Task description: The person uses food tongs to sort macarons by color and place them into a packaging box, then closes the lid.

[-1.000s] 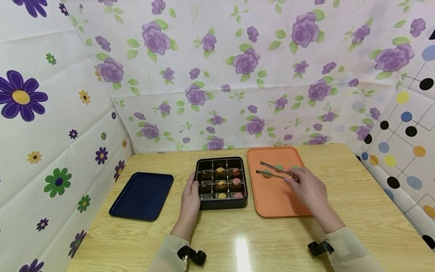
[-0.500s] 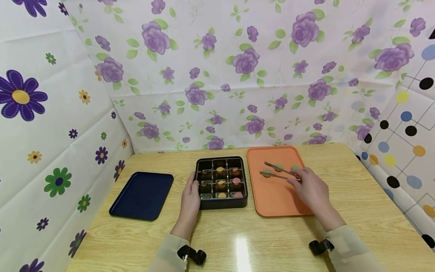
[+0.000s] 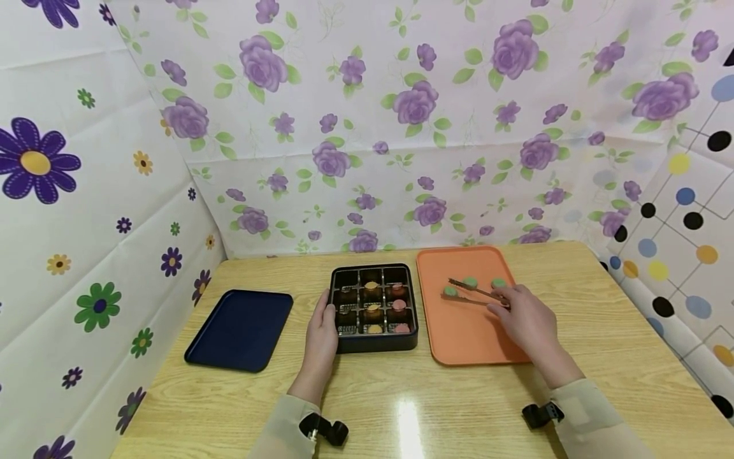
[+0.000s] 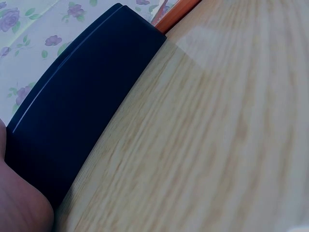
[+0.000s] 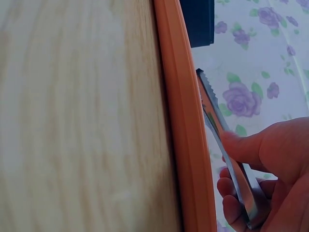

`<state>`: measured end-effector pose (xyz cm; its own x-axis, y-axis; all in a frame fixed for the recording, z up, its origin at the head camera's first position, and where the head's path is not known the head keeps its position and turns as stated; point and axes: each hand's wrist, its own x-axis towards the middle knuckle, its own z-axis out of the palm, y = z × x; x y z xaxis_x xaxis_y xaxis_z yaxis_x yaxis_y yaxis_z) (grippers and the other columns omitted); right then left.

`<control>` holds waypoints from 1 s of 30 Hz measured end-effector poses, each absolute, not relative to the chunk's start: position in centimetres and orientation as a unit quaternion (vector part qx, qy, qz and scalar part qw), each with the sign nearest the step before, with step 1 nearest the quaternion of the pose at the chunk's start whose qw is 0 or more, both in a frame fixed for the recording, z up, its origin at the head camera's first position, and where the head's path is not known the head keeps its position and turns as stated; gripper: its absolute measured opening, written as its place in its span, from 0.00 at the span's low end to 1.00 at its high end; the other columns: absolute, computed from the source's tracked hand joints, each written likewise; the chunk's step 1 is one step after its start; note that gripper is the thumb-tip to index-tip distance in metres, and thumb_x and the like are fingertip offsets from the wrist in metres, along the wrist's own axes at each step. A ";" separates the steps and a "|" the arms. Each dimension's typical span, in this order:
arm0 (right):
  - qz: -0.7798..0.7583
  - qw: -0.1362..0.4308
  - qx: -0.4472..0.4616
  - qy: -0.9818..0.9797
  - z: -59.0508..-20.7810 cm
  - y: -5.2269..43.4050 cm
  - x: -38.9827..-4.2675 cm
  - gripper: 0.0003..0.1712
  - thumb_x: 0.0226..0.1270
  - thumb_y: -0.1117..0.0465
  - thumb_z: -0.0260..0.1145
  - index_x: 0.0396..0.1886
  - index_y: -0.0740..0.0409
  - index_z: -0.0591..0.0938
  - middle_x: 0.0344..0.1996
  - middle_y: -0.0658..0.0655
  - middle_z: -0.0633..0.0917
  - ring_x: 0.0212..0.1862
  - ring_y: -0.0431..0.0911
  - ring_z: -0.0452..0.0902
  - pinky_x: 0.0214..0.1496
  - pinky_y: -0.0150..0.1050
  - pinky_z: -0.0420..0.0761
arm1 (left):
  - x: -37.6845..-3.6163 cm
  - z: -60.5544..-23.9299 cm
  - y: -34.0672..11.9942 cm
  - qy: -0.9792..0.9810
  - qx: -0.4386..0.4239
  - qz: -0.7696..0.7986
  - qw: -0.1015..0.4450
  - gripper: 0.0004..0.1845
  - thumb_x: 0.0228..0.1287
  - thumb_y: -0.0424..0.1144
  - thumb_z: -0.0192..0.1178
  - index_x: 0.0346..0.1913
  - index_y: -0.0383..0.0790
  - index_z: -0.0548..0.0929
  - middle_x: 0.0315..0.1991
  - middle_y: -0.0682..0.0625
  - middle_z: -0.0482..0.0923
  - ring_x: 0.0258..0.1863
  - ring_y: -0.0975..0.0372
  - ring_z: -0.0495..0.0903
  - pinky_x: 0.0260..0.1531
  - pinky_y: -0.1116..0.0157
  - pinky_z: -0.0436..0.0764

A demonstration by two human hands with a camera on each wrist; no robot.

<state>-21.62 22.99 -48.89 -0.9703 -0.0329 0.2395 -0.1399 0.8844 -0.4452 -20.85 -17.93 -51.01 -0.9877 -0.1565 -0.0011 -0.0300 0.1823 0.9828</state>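
1. The right hand (image 3: 524, 319) holds a pair of metal tongs (image 3: 473, 293), with the thumb and fingers curled round the back end. The tips are a little apart over the orange tray (image 3: 459, 344).
2. The tips are at a small green round sweet (image 3: 450, 291) on the tray. I cannot tell if they touch it yet.
3. The sweet looks light and small. It may be soft and easy to crush, and the metal tips may slip on it. So I think a soft squeeze on its two sides, at the middle, is best.
4. Two more green sweets (image 3: 471, 281) lie just behind the tongs, near the fingers.
5. The left hand (image 3: 321, 338) rests on the left side of the black box (image 3: 375, 344), with the fingers curled on its edge.
6. The box is just left of the orange tray. It has small square holes, and some hold orange and pink sweets (image 3: 399, 305).
7. A dark blue tray (image 3: 241, 328) lies farther left on the wooden table (image 3: 401, 408).
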 end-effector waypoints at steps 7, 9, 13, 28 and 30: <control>0.233 0.098 0.041 -0.967 -49.0 23.1 -21.7 0.21 0.79 0.54 0.76 0.63 0.61 0.89 0.41 0.61 0.83 0.33 0.50 0.80 0.26 0.44 0.75 | -20.9 -51.0 -18.0 -0.768 0.059 -0.635 0.051 0.32 0.95 0.51 0.38 0.92 0.50 0.54 0.90 0.49 0.49 0.89 0.49 0.48 0.85 0.41 0.54; 0.232 0.098 0.042 -0.967 -49.0 23.0 -21.7 0.21 0.79 0.54 0.76 0.62 0.61 0.90 0.41 0.61 0.83 0.32 0.49 0.79 0.26 0.44 0.75 | -20.9 -51.0 -18.0 -0.769 0.059 -0.635 0.051 0.32 0.95 0.52 0.38 0.92 0.51 0.54 0.90 0.49 0.49 0.89 0.49 0.48 0.84 0.41 0.54; 0.232 0.096 0.039 -0.967 -49.0 23.0 -21.6 0.19 0.79 0.54 0.75 0.61 0.60 0.90 0.42 0.61 0.84 0.31 0.49 0.79 0.26 0.44 0.74 | -20.9 -51.0 -18.0 -0.768 0.059 -0.635 0.049 0.32 0.95 0.52 0.38 0.92 0.51 0.54 0.90 0.49 0.50 0.89 0.49 0.48 0.84 0.41 0.54; 0.237 0.090 0.018 -0.967 -48.8 23.1 -21.7 0.14 0.81 0.54 0.74 0.55 0.57 0.91 0.45 0.64 0.85 0.31 0.50 0.79 0.25 0.45 0.73 | -21.0 -51.0 -17.9 -0.767 0.058 -0.637 0.054 0.32 0.95 0.51 0.39 0.92 0.50 0.54 0.90 0.49 0.50 0.88 0.49 0.48 0.85 0.42 0.54; 0.238 0.091 0.016 -0.967 -48.8 23.0 -21.6 0.13 0.81 0.54 0.73 0.55 0.57 0.92 0.45 0.64 0.85 0.31 0.51 0.79 0.25 0.44 0.73 | -21.0 -51.0 -17.9 -0.767 0.057 -0.636 0.054 0.32 0.95 0.51 0.38 0.92 0.50 0.54 0.90 0.49 0.50 0.89 0.49 0.48 0.85 0.42 0.54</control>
